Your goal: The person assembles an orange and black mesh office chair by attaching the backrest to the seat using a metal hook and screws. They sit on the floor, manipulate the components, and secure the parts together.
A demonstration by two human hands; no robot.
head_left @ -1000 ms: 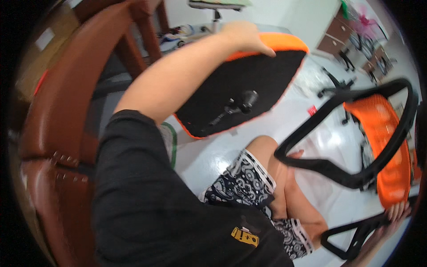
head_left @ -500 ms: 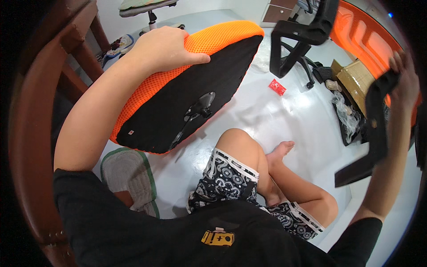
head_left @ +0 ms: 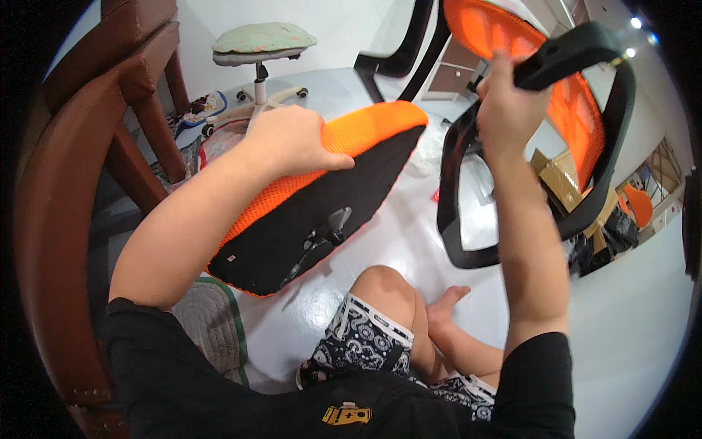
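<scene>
My left hand (head_left: 292, 143) is closed on the upper edge of an orange mesh chair seat (head_left: 376, 123), thumb on its black underside. The seat is tilted, and a dark fitting (head_left: 333, 227) shows on that underside. Raised on the right, my right hand (head_left: 512, 113) is wrapped round the black frame of a chair back, beside a thick black armrest (head_left: 574, 55). Orange mesh (head_left: 585, 121) of the chair back shows behind the hand. A black armrest loop (head_left: 468, 257) hangs below, partly behind my forearm. The exact grip of the right fingers is partly hidden.
A brown padded frame (head_left: 55, 241) stands close at left. Behind are a stool with a green cushion (head_left: 263, 38) and a drawer cabinet (head_left: 447, 77). A cardboard box (head_left: 559, 179) lies to the right. A grey mat (head_left: 208, 318) is by my left elbow.
My right hand has swung inward and up from the far right, turning the chair back with it. The seat in my left hand has dropped lower in view, and the view itself has shifted.
</scene>
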